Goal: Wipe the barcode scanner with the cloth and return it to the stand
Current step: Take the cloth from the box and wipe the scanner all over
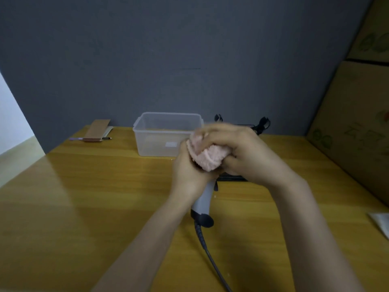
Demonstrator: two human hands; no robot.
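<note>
Head view: left hand [190,175] grips grey barcode scanner [203,200]; right hand [242,150] clutches pink cloth [207,155].

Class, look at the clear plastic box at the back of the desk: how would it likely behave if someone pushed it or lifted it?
The clear plastic box looks thin-walled and holds almost nothing, so it is probably light. Sitting flat on the smooth wooden desk, it would likely slide rather than tip. Its walls may flex a little if squeezed.
</note>
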